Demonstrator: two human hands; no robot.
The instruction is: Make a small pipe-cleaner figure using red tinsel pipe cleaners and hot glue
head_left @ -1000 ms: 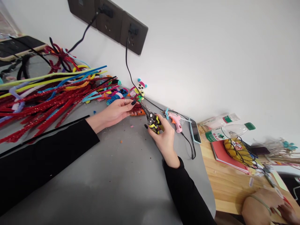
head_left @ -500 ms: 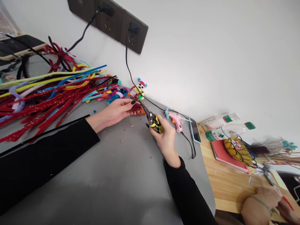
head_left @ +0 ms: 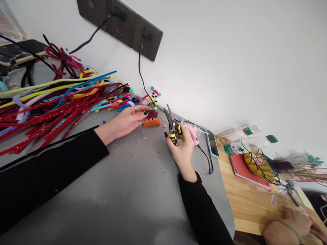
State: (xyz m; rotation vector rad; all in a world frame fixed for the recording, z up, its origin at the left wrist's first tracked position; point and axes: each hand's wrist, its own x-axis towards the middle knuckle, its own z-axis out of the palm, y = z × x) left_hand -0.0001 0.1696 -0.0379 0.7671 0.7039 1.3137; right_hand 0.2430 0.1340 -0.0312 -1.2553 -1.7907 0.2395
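Between the thumb and fingers of my left hand (head_left: 130, 119) is a short bundle of dark red glittery pipe cleaners (head_left: 152, 114). An orange bundle of pipe cleaner pieces (head_left: 152, 123) lies on the grey table just below it. My right hand (head_left: 183, 149) is wrapped around the yellow-and-black handles of a pair of pliers (head_left: 173, 126). The jaws of the pliers point up and stand apart, away from the red bundle. Small pipe cleaner dolls (head_left: 153, 97) stand behind my left hand against the wall.
Long pipe cleaners (head_left: 76, 105) are heaped at the left. A pink glue gun (head_left: 192, 132) with its cord and a phone (head_left: 212, 143) lie at the right. Beyond are plastic bottles (head_left: 237, 147), a red notebook (head_left: 245, 170) and another person's hand (head_left: 293, 221). Wall sockets (head_left: 146, 37) hold plugs.
The pliers have moved right, away from the red bundle, and their jaws have opened. More of the orange bundle shows. My left hand has barely moved.
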